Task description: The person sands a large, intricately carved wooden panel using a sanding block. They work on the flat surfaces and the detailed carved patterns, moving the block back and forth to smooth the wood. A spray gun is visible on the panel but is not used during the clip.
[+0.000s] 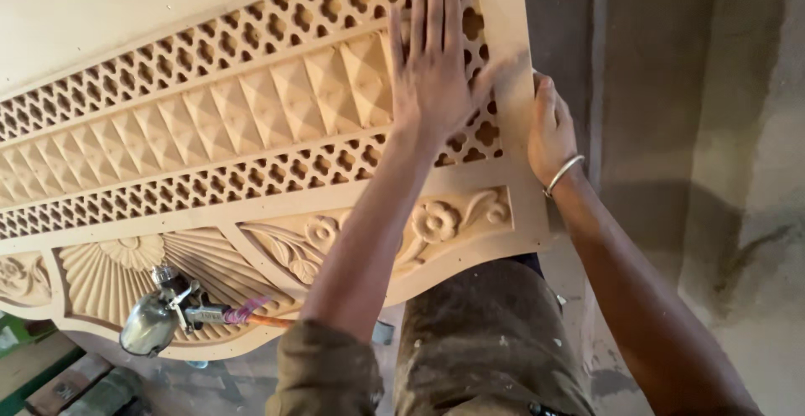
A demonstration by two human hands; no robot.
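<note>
Hands bear on a large pale-tan carved wooden panel, which fills the upper left of the view and rests tilted against the person's legs in dusty olive trousers. The left hand lies flat and open on the panel's face, fingers spread upward over the pierced lattice band and the row of raised pyramid shapes; it presses and grasps nothing. The right hand, with a thin silver metal bangle at the wrist, curls around the panel's right edge, clasping the board itself. Below the lattice runs a carved band of flowers and a fan motif. A silver metal spray gun with a reddish-orange hose hangs in front of the panel's lower edge; how it is held up cannot be told. Judging from this, the panel depends on the edge grip and the legs, so a slackened right hand could let it slide or tip sideways. The thin lattice could crack under hard pressure from the flat palm, and the hanging gun could knock the carving.
</note>
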